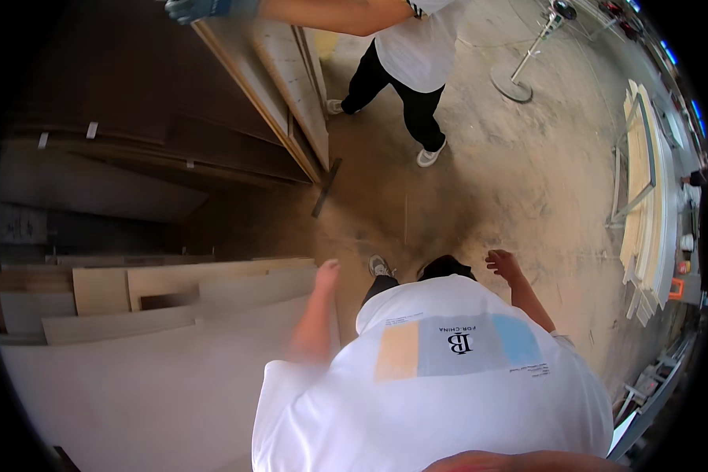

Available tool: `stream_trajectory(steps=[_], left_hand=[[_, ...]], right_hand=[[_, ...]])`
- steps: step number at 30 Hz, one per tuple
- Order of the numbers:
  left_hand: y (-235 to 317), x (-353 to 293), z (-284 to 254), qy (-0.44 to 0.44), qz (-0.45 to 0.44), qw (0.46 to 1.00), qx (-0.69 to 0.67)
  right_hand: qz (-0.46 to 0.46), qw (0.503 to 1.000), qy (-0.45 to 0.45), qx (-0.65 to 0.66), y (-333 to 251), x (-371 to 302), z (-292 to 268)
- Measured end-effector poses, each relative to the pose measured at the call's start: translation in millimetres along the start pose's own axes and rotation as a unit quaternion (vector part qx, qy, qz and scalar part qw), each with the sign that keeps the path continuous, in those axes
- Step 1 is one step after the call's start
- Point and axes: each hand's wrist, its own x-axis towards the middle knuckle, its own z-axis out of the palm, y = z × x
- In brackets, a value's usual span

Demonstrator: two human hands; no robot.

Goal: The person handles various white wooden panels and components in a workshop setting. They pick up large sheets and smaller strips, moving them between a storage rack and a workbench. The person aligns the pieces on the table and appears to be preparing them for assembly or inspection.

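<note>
My left hand [329,274] is beside the near right corner of a stack of upright boards [236,285]. Motion smears its fingers, so I cannot tell whether it touches an edge. My right hand [501,263] hangs in the air over the dusty floor, fingers loosely bent and a little apart, holding nothing. Ahead, a co-worker in a white shirt [425,47] and black trousers stands by tall leaning panels [291,86]. That person's blue-gloved hand [204,8] rests at the panels' top edge.
Large dark brown sheets [126,86] lean at the far left. A flat dark strip [326,189] lies on the floor by the panels' foot. At the right stands a rack with long pale strips [641,197]. A round-based metal stand [514,85] is at the back.
</note>
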Motion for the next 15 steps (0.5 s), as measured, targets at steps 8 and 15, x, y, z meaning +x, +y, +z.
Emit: stream_trajectory(steps=[8, 15], left_hand=[[125, 70, 26, -0.093, 0.003, 0.995, 0.019], [122, 78, 86, -0.127, -0.064, 0.971, 0.191]], right_hand=[[0.046, 0.997, -0.025, 0.056, 17, 46, -9], [0.118, 0.975, -0.004, 0.186, 43, 136, -104]])
